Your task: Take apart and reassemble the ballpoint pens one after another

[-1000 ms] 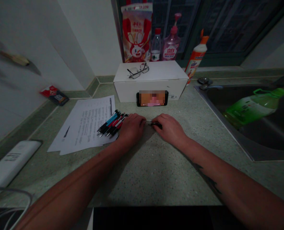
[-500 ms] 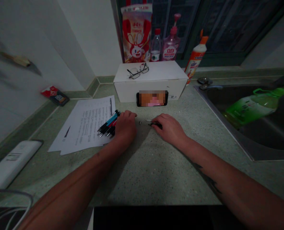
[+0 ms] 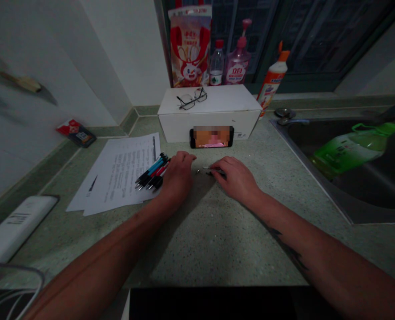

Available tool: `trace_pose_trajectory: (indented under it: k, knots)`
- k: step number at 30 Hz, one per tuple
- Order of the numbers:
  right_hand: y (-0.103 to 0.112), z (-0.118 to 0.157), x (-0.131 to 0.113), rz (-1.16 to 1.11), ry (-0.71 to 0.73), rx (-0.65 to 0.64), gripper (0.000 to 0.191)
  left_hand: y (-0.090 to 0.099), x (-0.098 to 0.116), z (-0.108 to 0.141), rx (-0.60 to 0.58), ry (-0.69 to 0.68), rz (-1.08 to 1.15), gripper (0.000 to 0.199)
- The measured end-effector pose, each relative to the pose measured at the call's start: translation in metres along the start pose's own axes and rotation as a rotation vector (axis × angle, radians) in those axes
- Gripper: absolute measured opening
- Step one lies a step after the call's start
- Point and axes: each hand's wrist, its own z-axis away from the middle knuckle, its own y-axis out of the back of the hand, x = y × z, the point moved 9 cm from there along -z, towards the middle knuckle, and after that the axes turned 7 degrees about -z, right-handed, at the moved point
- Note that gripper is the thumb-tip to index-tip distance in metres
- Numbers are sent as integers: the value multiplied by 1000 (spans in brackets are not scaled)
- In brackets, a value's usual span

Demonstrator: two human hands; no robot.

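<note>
Head view looks down on a speckled green counter (image 3: 217, 240), its front edge running below both forearms. The left hand (image 3: 179, 175) sits with its fingers curled, just beside a bunch of pens (image 3: 152, 174); whether it grips anything is hidden. The right hand (image 3: 237, 178) has its fingers drawn together, pinching a small dark pen part (image 3: 215, 172) against the counter. A thin silver pen piece (image 3: 207, 168) sticks out from it toward the gap between the hands, and one tiny metal bit (image 3: 198, 171) lies in that gap.

The pens are too tightly bunched to count. They lie on the right edge of a stack of papers (image 3: 117, 173). Ahead stands one white box (image 3: 211, 113) with one pair of glasses (image 3: 191, 98) on top and one phone (image 3: 211, 137) leaning against it. Three bottles stand behind it. Well right of the right hand, the steel sink (image 3: 312, 178) holds one green bottle (image 3: 354, 149).
</note>
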Motion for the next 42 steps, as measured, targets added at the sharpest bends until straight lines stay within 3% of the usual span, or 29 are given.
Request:
trace_pose_trajectory:
  k: [9,23,28,36,42]
  knots:
    - [-3,2,-15,-66,109,-37,30,12,35,7,120,-286,187,40]
    - [-7,1,-11,-93,108,-54,30,19,42,11,180,-334,315,35]
    - [-4,0,-7,-60,80,-46,25,13,40,10,111,-304,327,30]
    - [13,1,6,-103,-16,118,21,-5,16,3,-60,-45,177,13]
    - [11,1,5,-82,-5,130,21,-5,18,2,-62,-72,125,13]
